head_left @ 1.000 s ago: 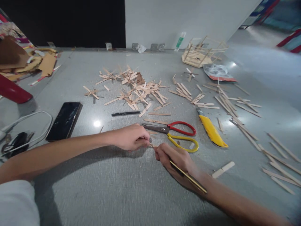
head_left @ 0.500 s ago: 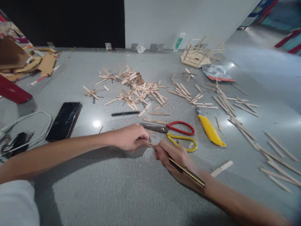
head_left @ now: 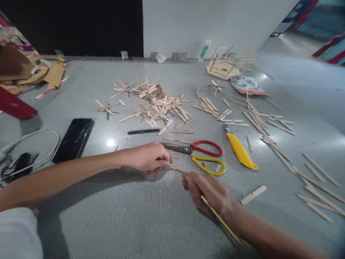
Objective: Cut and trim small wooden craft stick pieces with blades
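Note:
My left hand [head_left: 153, 158] is closed, pinching one end of a wooden craft stick [head_left: 178, 168] that points to the right just above the table. To the right of it my right hand [head_left: 206, 189] is in a fist around a slim gold-edged craft knife [head_left: 222, 221]; the handle sticks out behind the hand, and its tip is hidden by the fingers. The right fingers sit close to the stick's free end; whether they touch is blurred. Just beyond both hands lie scissors [head_left: 185, 149] with one red and one yellow handle loop.
A pile of craft sticks [head_left: 161, 104] fills the middle, with more sticks [head_left: 280, 151] scattered right. Nearby are a yellow cutter [head_left: 241, 149], a black pen [head_left: 143, 131] and a phone [head_left: 73, 140]. A wooden stick frame [head_left: 229, 64] stands at the back beside a plastic packet [head_left: 249, 86].
My right hand has moved right and toward me with the craft knife, away from my left hand. More of the craft stick now shows between them. The left hand stays nearly still.

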`<action>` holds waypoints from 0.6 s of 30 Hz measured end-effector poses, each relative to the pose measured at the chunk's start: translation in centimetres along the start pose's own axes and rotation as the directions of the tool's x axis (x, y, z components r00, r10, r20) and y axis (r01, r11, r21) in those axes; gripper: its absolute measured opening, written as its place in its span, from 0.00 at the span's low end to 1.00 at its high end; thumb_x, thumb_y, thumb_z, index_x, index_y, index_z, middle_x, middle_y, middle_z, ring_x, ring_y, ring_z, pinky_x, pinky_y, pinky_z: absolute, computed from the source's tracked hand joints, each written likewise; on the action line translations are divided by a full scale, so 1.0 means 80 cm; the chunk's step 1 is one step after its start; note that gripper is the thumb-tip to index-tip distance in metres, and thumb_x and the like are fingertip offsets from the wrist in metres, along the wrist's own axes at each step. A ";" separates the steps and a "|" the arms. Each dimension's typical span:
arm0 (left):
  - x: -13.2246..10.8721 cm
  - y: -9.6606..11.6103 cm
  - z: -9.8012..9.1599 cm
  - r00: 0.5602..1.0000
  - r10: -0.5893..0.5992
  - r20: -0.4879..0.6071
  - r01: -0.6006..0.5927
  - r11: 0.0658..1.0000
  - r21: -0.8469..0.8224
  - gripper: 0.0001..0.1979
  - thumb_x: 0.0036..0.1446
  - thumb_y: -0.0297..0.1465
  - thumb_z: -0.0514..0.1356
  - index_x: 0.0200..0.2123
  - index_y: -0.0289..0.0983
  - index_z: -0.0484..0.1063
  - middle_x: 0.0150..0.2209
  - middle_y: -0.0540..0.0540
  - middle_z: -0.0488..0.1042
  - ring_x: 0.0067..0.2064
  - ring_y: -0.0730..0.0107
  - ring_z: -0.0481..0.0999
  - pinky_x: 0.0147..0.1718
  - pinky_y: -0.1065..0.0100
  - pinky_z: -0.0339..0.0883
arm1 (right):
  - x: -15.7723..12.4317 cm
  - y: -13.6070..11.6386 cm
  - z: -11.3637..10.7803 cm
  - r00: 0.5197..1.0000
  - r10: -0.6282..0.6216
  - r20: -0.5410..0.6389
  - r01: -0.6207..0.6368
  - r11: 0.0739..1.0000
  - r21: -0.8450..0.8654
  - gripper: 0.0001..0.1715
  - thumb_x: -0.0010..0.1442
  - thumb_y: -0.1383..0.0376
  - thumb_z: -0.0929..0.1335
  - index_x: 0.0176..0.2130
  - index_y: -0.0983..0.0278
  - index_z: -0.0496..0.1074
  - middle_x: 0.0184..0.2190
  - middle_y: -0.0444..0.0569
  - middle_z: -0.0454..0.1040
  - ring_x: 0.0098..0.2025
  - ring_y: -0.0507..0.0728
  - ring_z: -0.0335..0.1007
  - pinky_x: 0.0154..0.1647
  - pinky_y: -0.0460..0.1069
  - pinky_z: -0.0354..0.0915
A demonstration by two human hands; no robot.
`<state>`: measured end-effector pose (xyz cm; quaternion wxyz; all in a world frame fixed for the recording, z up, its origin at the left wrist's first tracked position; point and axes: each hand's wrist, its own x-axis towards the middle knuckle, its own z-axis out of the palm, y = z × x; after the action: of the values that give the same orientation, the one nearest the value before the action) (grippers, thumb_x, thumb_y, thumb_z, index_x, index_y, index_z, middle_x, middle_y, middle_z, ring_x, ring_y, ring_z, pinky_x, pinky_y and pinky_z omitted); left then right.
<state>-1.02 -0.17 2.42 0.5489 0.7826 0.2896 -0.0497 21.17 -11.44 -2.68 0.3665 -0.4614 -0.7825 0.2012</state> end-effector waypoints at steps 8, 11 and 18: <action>-0.008 0.014 -0.005 0.997 0.073 -0.036 -0.079 0.974 -0.212 0.10 0.67 0.28 0.56 0.31 0.34 0.70 0.27 0.48 0.75 0.22 0.75 0.74 0.21 0.74 0.68 | 0.020 -0.006 -0.021 0.991 0.009 -0.136 -0.030 0.989 -0.148 0.08 0.69 0.65 0.65 0.39 0.62 0.74 0.20 0.40 0.73 0.18 0.49 0.68 0.22 0.44 0.64; -0.012 0.020 -0.003 0.996 0.086 -0.035 -0.092 0.966 -0.240 0.08 0.67 0.30 0.58 0.35 0.34 0.73 0.28 0.48 0.75 0.23 0.75 0.75 0.22 0.74 0.69 | 0.023 -0.018 -0.021 0.986 0.039 -0.164 -0.060 0.990 -0.127 0.10 0.68 0.67 0.65 0.33 0.61 0.72 0.19 0.38 0.71 0.17 0.48 0.66 0.20 0.44 0.62; -0.017 0.031 0.004 0.998 0.062 0.031 -0.045 0.915 -0.402 0.15 0.65 0.37 0.63 0.49 0.35 0.74 0.34 0.45 0.78 0.27 0.72 0.79 0.23 0.74 0.69 | 0.017 -0.018 -0.019 0.971 0.047 -0.233 -0.070 0.993 -0.092 0.11 0.68 0.69 0.66 0.32 0.61 0.70 0.20 0.38 0.71 0.17 0.47 0.67 0.19 0.43 0.62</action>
<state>-0.78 -1.55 4.91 0.7047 0.6600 0.2603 0.0089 21.10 -11.04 -0.19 0.4252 -0.5224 -0.7297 0.1179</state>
